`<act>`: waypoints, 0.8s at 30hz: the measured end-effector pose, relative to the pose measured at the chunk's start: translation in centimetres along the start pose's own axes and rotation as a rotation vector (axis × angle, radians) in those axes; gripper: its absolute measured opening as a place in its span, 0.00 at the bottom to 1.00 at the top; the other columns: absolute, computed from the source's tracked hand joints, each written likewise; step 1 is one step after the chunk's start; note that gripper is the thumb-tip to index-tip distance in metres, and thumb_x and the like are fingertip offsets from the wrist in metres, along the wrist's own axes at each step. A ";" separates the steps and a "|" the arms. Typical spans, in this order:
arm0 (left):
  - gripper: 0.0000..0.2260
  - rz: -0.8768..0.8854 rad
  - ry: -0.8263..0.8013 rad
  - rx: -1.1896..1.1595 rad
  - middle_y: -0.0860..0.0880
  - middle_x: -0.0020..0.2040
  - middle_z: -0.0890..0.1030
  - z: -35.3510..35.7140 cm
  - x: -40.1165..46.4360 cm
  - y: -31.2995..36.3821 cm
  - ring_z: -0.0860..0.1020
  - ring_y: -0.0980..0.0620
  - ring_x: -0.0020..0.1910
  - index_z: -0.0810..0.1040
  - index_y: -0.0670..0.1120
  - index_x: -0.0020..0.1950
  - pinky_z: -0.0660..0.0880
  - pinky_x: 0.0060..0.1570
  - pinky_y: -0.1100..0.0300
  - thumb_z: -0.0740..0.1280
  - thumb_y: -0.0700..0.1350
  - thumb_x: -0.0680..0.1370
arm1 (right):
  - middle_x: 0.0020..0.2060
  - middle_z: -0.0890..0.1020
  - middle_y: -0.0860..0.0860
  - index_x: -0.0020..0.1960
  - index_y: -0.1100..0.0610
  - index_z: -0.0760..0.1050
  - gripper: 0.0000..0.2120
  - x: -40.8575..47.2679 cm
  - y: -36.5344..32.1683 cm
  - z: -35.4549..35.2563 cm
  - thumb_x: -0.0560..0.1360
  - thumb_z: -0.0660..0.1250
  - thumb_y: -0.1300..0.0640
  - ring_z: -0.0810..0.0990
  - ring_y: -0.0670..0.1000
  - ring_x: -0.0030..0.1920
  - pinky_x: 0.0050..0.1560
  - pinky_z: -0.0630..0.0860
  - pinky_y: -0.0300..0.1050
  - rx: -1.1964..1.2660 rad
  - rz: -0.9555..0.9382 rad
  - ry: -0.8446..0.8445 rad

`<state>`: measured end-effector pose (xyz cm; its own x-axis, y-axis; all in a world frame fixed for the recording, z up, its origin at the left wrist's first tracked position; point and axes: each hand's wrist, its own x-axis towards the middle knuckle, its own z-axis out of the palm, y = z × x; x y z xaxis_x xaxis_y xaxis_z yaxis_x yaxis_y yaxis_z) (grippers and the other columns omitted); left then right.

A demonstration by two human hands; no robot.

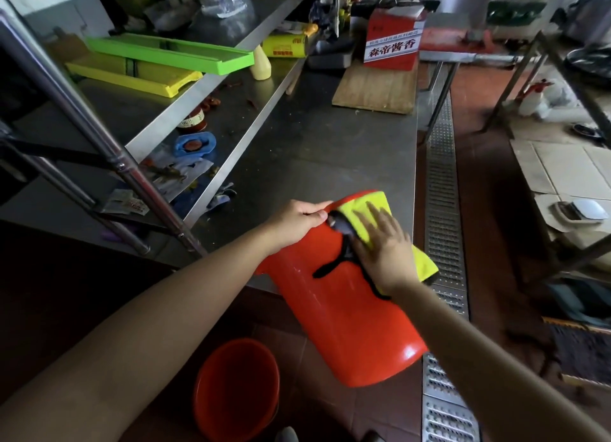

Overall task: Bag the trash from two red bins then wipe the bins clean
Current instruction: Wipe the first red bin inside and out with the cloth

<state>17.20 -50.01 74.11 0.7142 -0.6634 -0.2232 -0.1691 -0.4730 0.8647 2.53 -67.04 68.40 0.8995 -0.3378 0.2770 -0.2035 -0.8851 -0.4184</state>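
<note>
Wiping step: red bin tilted over steel table edge, left hand pinching rim, right hand flat-fingered pressing yellow cloth near rim. Second bin upright on floor below. Next: probably more strokes, then swap bins.

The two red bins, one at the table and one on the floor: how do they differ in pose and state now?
The held bin lies tilted, its rim on the steel table edge; the floor bin stands upright. The left hand grips the held bin's rim and the right hand presses a yellow cloth on it; nothing touches the floor bin. Both are red plastic.
</note>
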 end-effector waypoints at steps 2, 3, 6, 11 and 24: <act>0.15 0.010 -0.031 0.028 0.49 0.56 0.84 1.4 -0.2 -0.1 0.79 0.62 0.48 0.78 0.52 0.67 0.72 0.52 0.70 0.65 0.46 0.81 | 0.76 0.67 0.52 0.74 0.46 0.70 0.30 -3.9 -2.1 1.2 0.75 0.72 0.45 0.65 0.62 0.76 0.65 0.70 0.64 -0.165 -0.103 0.056; 0.14 0.017 -0.030 0.033 0.50 0.58 0.83 1.8 -0.2 -0.2 0.79 0.64 0.47 0.78 0.51 0.67 0.71 0.50 0.73 0.65 0.45 0.81 | 0.77 0.66 0.52 0.75 0.46 0.69 0.31 -5.6 -3.3 2.0 0.73 0.73 0.46 0.63 0.63 0.76 0.65 0.69 0.66 -0.219 -0.166 0.050; 0.14 0.020 -0.008 0.041 0.56 0.62 0.80 1.9 -0.2 0.0 0.77 0.64 0.58 0.79 0.54 0.65 0.70 0.58 0.70 0.65 0.46 0.80 | 0.79 0.63 0.51 0.76 0.43 0.66 0.32 -8.5 -6.2 3.5 0.74 0.69 0.50 0.58 0.63 0.78 0.71 0.62 0.68 -0.348 -0.353 -0.044; 0.13 0.000 -0.048 -0.001 0.58 0.62 0.80 2.2 -0.1 0.1 0.76 0.62 0.61 0.79 0.54 0.65 0.69 0.60 0.70 0.66 0.46 0.80 | 0.79 0.61 0.47 0.75 0.40 0.67 0.27 -7.0 -3.5 1.1 0.77 0.64 0.42 0.58 0.58 0.79 0.70 0.64 0.63 -0.236 -0.299 -0.107; 0.15 -0.010 -0.008 0.005 0.54 0.63 0.79 2.8 -1.1 0.7 0.76 0.60 0.60 0.77 0.50 0.68 0.67 0.59 0.69 0.65 0.45 0.81 | 0.79 0.61 0.51 0.76 0.42 0.67 0.30 -12.1 -6.7 3.4 0.75 0.70 0.49 0.58 0.64 0.78 0.67 0.66 0.67 -0.347 -0.213 -0.048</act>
<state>14.40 -51.16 73.68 0.7101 -0.6636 -0.2353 -0.1660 -0.4825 0.8600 -5.71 -55.94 64.94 0.9509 -0.1271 0.2823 -0.1216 -0.9919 -0.0371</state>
